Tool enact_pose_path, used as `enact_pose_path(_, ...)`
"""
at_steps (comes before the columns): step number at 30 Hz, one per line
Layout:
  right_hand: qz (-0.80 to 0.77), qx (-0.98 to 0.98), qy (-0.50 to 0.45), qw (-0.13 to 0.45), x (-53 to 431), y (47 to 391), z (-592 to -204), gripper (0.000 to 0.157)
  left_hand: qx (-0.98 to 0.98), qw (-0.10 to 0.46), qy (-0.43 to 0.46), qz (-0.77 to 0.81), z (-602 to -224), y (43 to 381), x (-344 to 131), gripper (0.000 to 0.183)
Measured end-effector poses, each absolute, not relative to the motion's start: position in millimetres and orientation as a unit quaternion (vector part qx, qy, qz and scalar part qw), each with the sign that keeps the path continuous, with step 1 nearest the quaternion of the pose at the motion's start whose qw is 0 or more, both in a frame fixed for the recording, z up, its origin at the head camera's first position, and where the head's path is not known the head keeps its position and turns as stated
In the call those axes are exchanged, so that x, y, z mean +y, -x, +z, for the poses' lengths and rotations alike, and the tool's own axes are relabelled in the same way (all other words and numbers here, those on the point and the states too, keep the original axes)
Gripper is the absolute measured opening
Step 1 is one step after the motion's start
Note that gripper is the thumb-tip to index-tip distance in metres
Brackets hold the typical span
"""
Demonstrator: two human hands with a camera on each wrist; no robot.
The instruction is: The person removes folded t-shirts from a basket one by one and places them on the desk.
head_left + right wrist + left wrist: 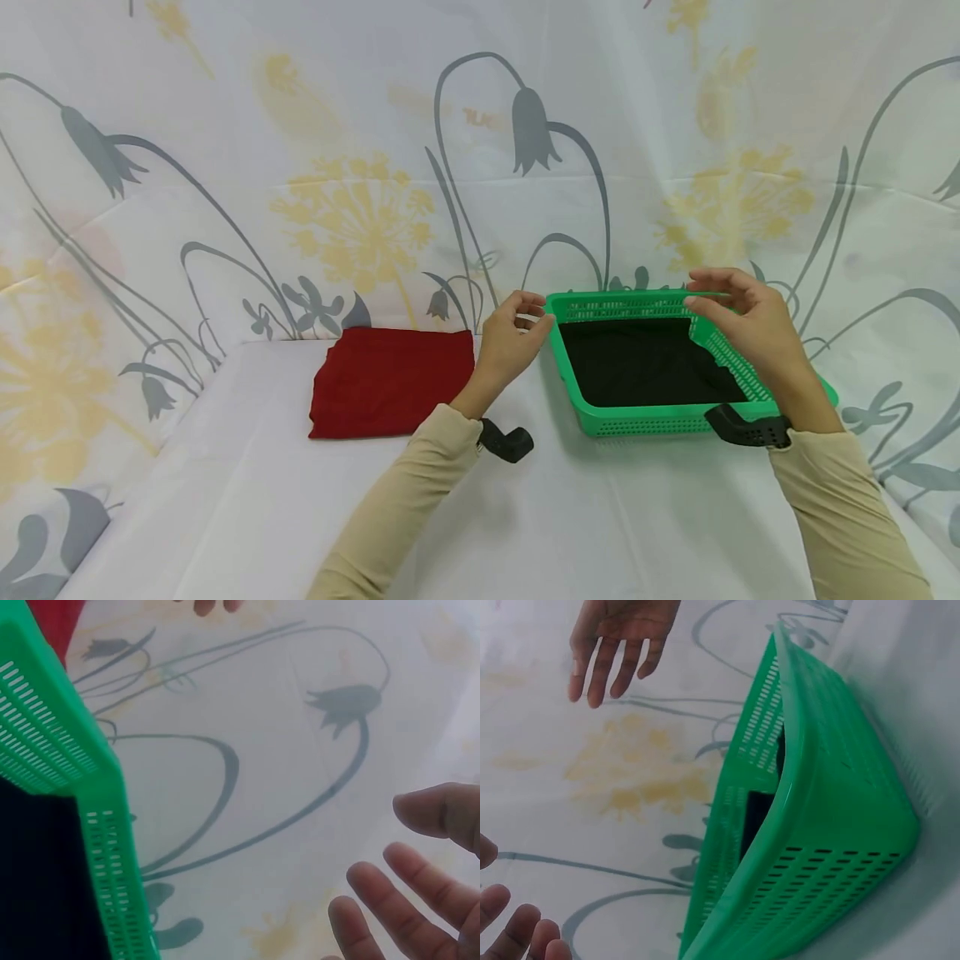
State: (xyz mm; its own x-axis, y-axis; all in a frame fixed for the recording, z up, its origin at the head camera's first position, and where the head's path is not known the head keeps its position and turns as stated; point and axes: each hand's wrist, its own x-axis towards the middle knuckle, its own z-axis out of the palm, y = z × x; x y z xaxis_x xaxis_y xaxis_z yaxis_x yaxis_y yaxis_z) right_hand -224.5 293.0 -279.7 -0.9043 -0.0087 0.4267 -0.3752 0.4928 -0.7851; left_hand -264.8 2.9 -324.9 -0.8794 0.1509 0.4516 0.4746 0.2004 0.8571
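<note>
A green plastic basket with slotted walls stands on the right of the table, with a black cloth lying flat inside it. My left hand hovers beside the basket's left rim, fingers loosely bent and holding nothing. Above the basket's right side is my right hand, its fingers relaxed and apart, also without anything in them. To the left lies a folded dark red cloth, partly behind my left wrist. In the right wrist view the right fingers are spread, away from the basket.
White cloth covers the table. Behind it hangs a pale curtain printed with grey and yellow flowers. Both wrists wear a black strap device.
</note>
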Motion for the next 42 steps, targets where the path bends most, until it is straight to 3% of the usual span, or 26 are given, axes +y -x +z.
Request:
enact_pose_path(25,0.672,-0.728,-0.114,0.074,340.8,253.1,-298.7,0.024,-0.744,0.032,0.091,-0.662,-334.3,271.6,56.5,0.027)
enact_pose_path(42,0.546,-0.836,-0.051,0.031,354.8,261.0,-310.9,0.034,-0.784,-0.001,0.075,-0.616,-338.1,273.1,83.2,0.041)
